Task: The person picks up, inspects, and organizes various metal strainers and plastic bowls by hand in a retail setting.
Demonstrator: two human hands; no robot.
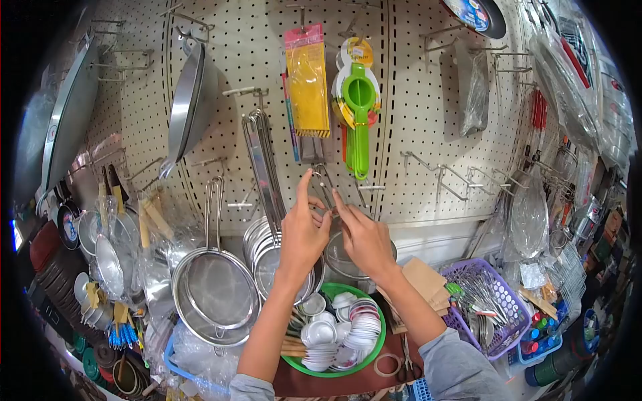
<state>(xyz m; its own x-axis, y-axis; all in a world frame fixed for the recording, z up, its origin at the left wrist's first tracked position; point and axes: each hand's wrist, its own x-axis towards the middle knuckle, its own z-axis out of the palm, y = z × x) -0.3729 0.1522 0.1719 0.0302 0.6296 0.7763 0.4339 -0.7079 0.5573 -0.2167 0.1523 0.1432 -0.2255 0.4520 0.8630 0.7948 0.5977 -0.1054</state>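
At the middle of the pegboard, my left hand [306, 234] pinches the wire handle of a metal strainer [346, 259], with its index finger raised to the handle's looped top by a hook. From the other side, my right hand [366, 242] closes on the same handle, its index finger lying along the wire. The strainer's round mesh bowl hangs behind my right hand and is partly covered by it. Left of my hands, a stack of strainers [264, 250] hangs by long flat handles [263, 167]. Some fingertips overlap, so their exact contact is hidden.
Above my hands hang a yellow packet [307, 83] and a green squeezer [361, 100]. Large strainers [215, 291] hang at left. Below stand a green basin [378, 341] of small dishes and a purple basket [505, 292] of cutlery. Bare hooks [441, 177] stick out at right.
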